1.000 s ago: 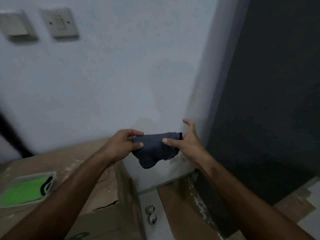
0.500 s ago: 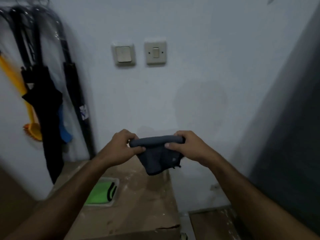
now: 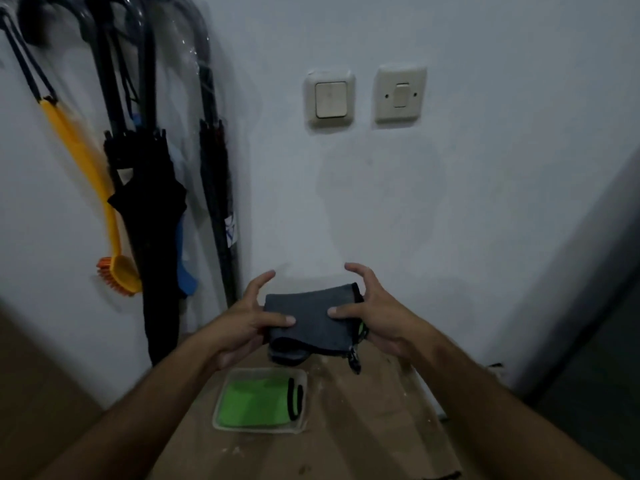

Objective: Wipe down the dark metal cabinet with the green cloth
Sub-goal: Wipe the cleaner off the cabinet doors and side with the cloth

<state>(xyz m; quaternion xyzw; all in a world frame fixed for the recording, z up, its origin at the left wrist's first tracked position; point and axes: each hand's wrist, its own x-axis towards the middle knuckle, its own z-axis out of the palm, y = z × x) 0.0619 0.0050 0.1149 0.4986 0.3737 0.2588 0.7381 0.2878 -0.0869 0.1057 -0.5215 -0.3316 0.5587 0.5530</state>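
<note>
A folded cloth (image 3: 311, 317), grey with a green edge, was pinched between left hand (image 3: 242, 323) and right hand (image 3: 377, 320); judged soft, light, best gripped at its edges.

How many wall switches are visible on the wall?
2: a left switch and a right switch, side by side on the wall above the hands. Others may lie outside the frame.
</note>
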